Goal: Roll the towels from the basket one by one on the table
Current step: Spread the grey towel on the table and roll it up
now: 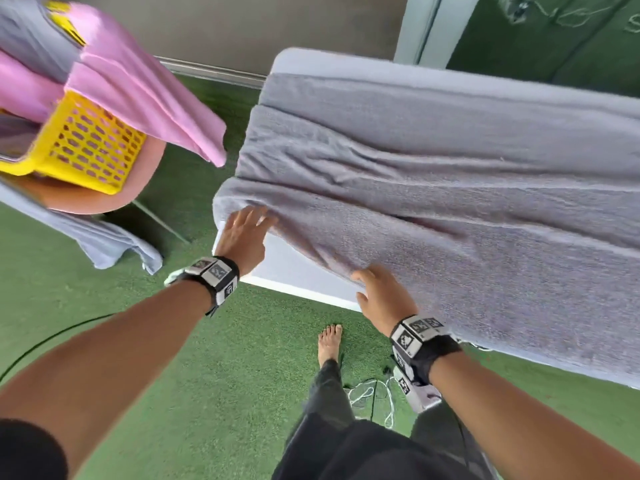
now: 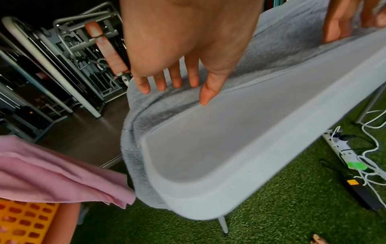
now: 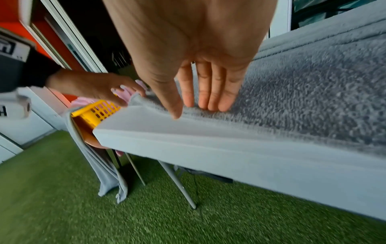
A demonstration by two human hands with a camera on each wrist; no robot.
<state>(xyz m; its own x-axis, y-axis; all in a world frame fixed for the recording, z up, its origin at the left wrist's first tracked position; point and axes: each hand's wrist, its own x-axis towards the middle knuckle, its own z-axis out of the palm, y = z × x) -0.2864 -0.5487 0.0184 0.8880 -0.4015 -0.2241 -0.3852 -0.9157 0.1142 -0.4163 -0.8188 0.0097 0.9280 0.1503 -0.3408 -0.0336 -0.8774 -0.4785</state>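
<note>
A person wore black wristbands (image 1: 221, 277) bearing black-and-white square marker tags on both wrists, a short black sleeve (image 1: 27, 448) at lower left, dark trousers (image 1: 332, 403), and went barefoot.

I can read no real text; the wrist bands (image 1: 216, 275) carry only black-and-white coded markers, and chalk scribbles on the green board (image 1: 554, 12) are illegible.

The head camera is looking steeply down; both wrist cameras are looking closely along the fingers, sharing the table (image 1: 304, 268) edge.
</note>
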